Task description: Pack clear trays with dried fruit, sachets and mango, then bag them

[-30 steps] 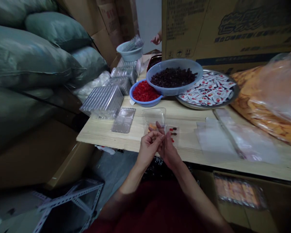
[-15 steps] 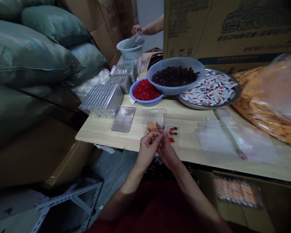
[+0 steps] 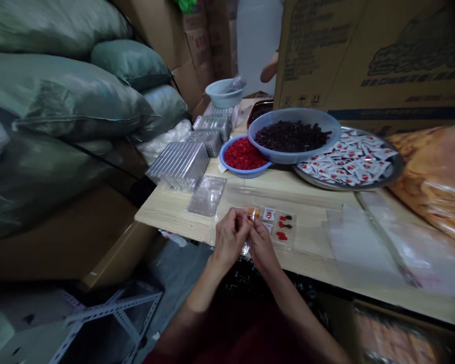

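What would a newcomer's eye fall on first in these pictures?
The large blue bowl of dark pieces stands out at the back of the wooden table, beside a smaller blue bowl of red pieces and a steel tray of red-and-white sachets. At the front, the person's left hand and right hand meet over a small orange piece.
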